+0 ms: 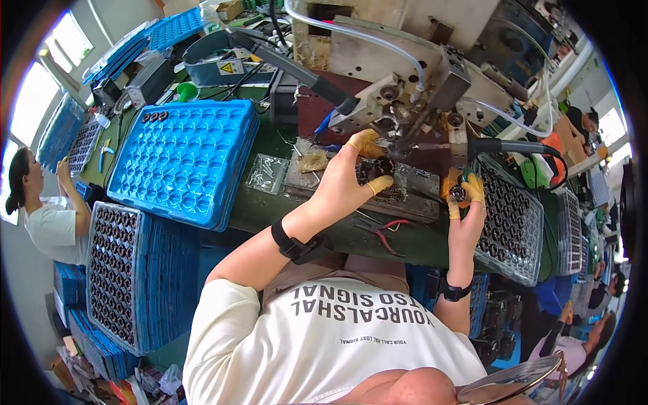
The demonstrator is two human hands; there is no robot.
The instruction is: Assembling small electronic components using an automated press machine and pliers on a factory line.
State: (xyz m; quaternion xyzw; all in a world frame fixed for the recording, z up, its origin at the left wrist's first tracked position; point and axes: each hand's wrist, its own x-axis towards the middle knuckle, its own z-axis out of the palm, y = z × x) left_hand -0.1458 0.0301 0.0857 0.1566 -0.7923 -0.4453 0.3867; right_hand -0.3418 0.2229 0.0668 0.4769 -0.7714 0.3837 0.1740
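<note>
Here the left hand (347, 177) pinches a dark round part (383, 166) (yellow fingertip covers), the right hand (464, 202) another part (459, 192).

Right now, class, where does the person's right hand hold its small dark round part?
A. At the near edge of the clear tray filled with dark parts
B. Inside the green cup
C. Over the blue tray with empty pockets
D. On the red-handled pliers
A: the right hand, with yellow finger cots, pinches a small dark part at the edge of the clear tray of dark parts, right of the machine.
</note>
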